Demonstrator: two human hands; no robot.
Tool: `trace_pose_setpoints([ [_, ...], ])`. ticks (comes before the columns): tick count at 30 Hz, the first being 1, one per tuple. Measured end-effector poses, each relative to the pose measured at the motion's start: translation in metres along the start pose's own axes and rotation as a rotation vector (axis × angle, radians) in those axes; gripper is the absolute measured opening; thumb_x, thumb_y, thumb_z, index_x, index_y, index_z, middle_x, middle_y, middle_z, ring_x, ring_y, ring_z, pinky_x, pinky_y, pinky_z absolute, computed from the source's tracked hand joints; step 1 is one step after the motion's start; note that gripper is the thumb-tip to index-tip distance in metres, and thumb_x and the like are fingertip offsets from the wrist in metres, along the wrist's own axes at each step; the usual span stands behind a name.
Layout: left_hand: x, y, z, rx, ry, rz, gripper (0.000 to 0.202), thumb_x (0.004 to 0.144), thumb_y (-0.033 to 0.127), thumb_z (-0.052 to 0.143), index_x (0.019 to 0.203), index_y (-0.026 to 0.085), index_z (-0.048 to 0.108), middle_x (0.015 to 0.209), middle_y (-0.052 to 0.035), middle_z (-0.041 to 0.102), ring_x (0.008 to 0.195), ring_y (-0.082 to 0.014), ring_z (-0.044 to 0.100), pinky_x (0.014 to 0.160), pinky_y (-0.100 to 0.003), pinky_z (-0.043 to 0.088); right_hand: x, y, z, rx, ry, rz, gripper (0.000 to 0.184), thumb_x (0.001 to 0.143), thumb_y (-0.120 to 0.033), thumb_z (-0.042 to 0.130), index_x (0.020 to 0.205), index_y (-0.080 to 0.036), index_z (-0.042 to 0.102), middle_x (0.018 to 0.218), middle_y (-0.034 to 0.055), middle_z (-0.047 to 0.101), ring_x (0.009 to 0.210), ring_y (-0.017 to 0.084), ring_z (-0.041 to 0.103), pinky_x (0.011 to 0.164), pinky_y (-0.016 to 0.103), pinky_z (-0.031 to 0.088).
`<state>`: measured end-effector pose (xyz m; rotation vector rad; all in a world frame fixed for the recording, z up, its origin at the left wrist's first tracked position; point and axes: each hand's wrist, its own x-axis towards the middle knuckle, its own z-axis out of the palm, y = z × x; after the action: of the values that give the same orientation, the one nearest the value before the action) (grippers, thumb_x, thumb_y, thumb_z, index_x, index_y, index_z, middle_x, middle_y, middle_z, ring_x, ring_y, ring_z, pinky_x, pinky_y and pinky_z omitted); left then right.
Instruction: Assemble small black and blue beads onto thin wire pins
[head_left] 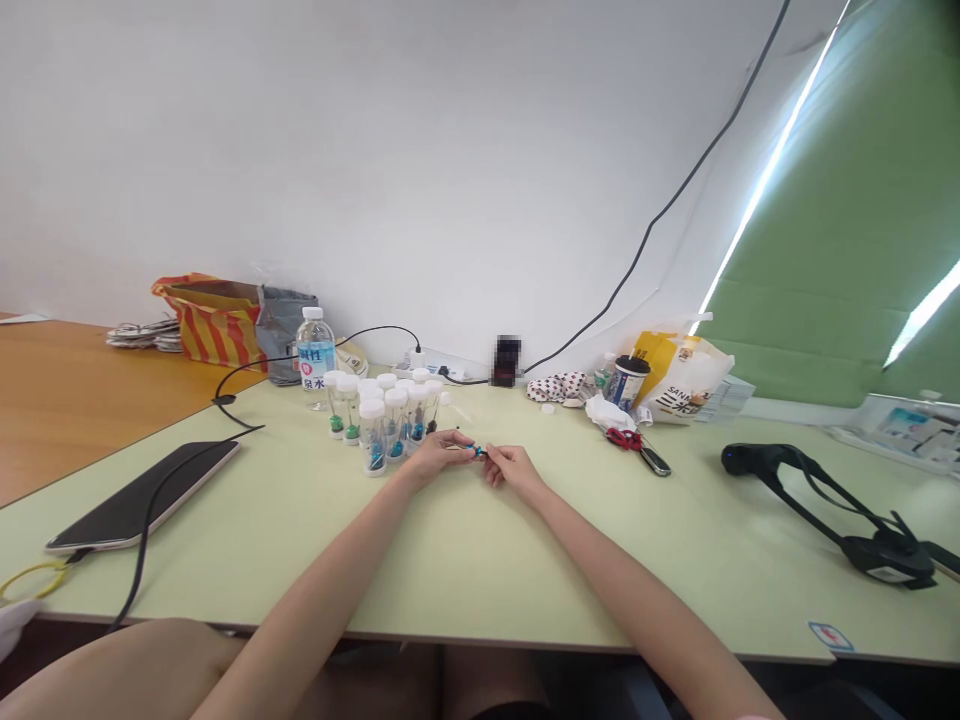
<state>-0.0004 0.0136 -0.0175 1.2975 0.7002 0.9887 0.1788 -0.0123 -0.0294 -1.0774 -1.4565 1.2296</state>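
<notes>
Over the middle of the pale green table (480,560), my left hand (439,455) pinches a small blue and black piece (478,452). My right hand (511,467) meets it from the other side, its fingers closed on the piece's dark end. The piece is too small to name more exactly. Left of my hands stands a group of clear tubes with white caps (373,437). Most visible ones hold blue bits, and the two at the left (343,408) hold green bits.
A water bottle (315,357) stands behind the tubes. A tablet (146,497) with a black cable lies left. To the right are red-handled scissors (624,439), a dark cup (627,383), a yellow and white bag (679,375) and a black headset (832,510). A striped bag (217,320) sits back left.
</notes>
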Motion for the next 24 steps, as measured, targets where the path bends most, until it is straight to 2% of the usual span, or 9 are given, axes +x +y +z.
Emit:
trace_pose_setpoints([
  [4,-0.0003,-0.0009,0.0002,0.054,-0.009,0.004,0.032,0.052,0.024,0.077,0.076,0.012,0.059,0.079,-0.0069,0.068,0.077,-0.0183,0.064,0.082,-0.035,0.046,-0.0014,-0.0021,0.0013,-0.011,0.073,-0.051,0.045,0.066,-0.055,0.056,0.083,-0.014,0.059,0.066,0.0020,0.059,0.042,0.007,0.051,0.038,0.019,0.039],
  [8,0.0009,-0.0020,0.0005,0.044,0.002,0.017,0.033,0.052,0.025,0.077,0.076,0.011,0.059,0.077,-0.0071,0.068,0.077,-0.0193,0.064,0.083,-0.036,0.046,-0.0015,-0.0012,0.0013,0.042,0.065,-0.040,0.044,0.070,-0.055,0.052,0.092,-0.017,0.052,0.057,-0.0027,0.056,0.039,0.008,0.050,0.035,0.019,0.037],
  [10,0.0011,-0.0019,0.0005,0.020,0.020,0.022,0.033,0.052,0.025,0.077,0.076,0.011,0.060,0.077,-0.0073,0.068,0.079,-0.0200,0.064,0.084,-0.037,0.046,-0.0017,-0.0003,0.0012,0.046,0.033,-0.064,0.044,0.068,-0.052,0.056,0.095,-0.019,0.048,0.058,-0.0032,0.058,0.040,0.008,0.050,0.036,0.018,0.037],
  [14,0.0003,-0.0005,0.0006,-0.003,0.038,0.021,0.035,0.050,0.026,0.078,0.076,0.011,0.060,0.078,-0.0074,0.068,0.079,-0.0201,0.064,0.084,-0.037,0.046,-0.0015,0.0018,0.0007,0.011,-0.012,-0.101,0.043,0.063,-0.048,0.064,0.089,-0.018,0.046,0.063,-0.0019,0.061,0.040,0.007,0.050,0.037,0.018,0.037],
  [19,-0.0005,-0.0001,0.0003,0.021,0.014,0.019,0.034,0.049,0.027,0.078,0.073,0.013,0.060,0.078,-0.0065,0.068,0.078,-0.0190,0.064,0.083,-0.036,0.045,-0.0005,0.0014,0.0004,-0.033,0.006,-0.042,0.043,0.071,-0.057,0.050,0.073,-0.014,0.054,0.057,0.0013,0.058,0.040,0.007,0.048,0.037,0.018,0.036],
  [24,0.0004,-0.0011,0.0004,0.078,-0.008,0.005,0.032,0.047,0.024,0.079,0.070,0.012,0.060,0.078,-0.0066,0.068,0.075,-0.0169,0.063,0.081,-0.033,0.045,-0.0018,-0.0022,0.0019,-0.014,0.104,-0.064,0.042,0.066,-0.055,0.057,0.081,-0.016,0.055,0.062,-0.0009,0.057,0.040,0.007,0.050,0.036,0.019,0.038],
])
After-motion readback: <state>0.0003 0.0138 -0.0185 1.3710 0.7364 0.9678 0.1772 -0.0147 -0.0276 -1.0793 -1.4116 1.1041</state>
